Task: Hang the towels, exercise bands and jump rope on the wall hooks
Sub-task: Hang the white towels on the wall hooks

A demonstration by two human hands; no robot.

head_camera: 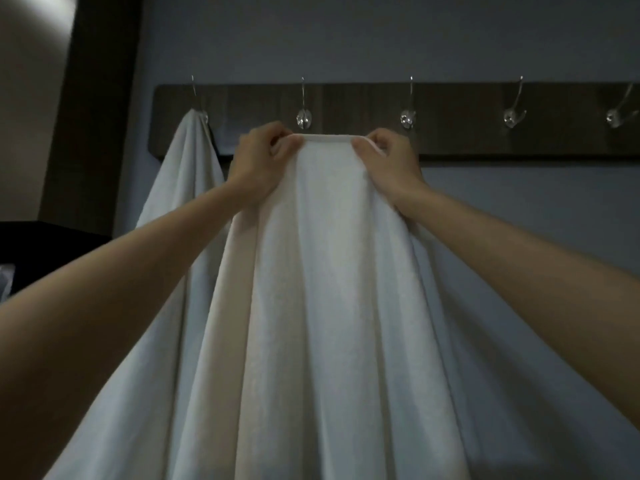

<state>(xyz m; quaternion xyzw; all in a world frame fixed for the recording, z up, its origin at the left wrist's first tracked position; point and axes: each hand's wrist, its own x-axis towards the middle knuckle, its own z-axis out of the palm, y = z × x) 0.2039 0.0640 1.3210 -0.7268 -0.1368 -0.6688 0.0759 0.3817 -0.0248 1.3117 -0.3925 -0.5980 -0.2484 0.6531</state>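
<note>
I hold a large white towel (325,271) up in front of a dark wooden hook rail (450,133) on the wall. My left hand (258,161) pinches the towel's top edge on the left and my right hand (388,161) pinches it on the right, with the edge stretched flat between them. That edge sits just below and between the second hook (304,117) and the third hook (407,119). Another white towel (183,174) hangs from the leftmost hook (202,114). No exercise bands or jump rope are in view.
Two more bare metal hooks (512,116) (620,114) stand on the rail to the right. A dark vertical frame (93,133) runs down the left side, with a dark surface (41,244) below it. The wall is pale grey and the room is dim.
</note>
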